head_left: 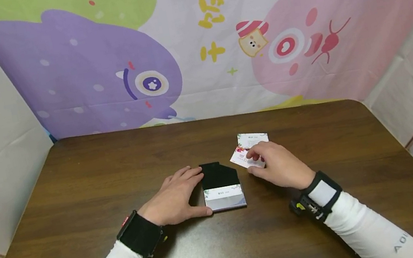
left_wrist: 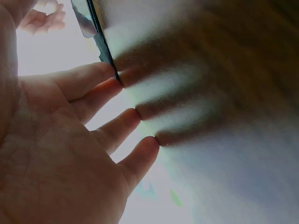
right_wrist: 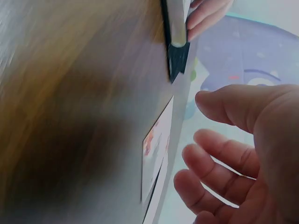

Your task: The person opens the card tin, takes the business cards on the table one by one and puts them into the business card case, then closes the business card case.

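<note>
On brown table (head_left: 121, 162) | cartoon cloth (head_left: 200, 93) behind | left fingers (left_wrist: 140, 161) spread against black case (head_left: 218, 175) | right fingers (right_wrist: 226, 151) loosely parted over cards (head_left: 251, 138)

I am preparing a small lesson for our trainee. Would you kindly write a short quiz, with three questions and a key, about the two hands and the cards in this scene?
1. Which hand touches the open card case?
a) the left
b) the right
c) neither

2. True or false: the right hand is pinching a card between thumb and fingers.

3. How many loose cards lie beside the case?

Key:
1. a; the left hand touches its left edge.
2. False; the right hand has nothing between thumb and fingers.
3. Two, overlapping.
</note>
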`<state>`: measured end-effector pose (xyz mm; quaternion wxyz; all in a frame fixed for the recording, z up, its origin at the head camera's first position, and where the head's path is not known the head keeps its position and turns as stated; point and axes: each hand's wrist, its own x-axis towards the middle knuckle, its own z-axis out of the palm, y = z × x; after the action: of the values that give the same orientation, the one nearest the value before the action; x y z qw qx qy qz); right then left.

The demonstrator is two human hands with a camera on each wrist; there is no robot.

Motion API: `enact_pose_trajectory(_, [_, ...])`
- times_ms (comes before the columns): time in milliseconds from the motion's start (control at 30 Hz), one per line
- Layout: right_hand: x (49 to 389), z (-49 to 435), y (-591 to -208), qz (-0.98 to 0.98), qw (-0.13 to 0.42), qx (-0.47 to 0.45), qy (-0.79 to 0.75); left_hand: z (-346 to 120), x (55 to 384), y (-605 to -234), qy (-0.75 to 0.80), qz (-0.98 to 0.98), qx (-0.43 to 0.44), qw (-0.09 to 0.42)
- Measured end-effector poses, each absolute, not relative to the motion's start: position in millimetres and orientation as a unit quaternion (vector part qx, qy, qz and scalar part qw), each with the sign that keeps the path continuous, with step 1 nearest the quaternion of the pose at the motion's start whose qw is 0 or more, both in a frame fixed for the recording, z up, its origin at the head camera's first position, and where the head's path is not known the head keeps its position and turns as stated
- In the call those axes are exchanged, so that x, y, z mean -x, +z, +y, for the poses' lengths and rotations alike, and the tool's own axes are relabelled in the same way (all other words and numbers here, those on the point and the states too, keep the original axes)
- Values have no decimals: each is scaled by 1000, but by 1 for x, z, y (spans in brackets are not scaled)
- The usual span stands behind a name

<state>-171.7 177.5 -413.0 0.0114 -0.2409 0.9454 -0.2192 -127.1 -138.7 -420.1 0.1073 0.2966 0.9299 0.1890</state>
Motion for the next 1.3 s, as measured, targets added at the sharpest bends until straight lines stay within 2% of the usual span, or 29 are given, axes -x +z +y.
enact_pose_trajectory(600, [180, 195, -427, 965, -23, 204, -161, -138, 126, -419, 192, 930, -296, 108])
enact_pose_trajectory(1300, [181, 200, -425, 970, 3, 177, -166, -139, 127, -421, 189, 930, -296, 109])
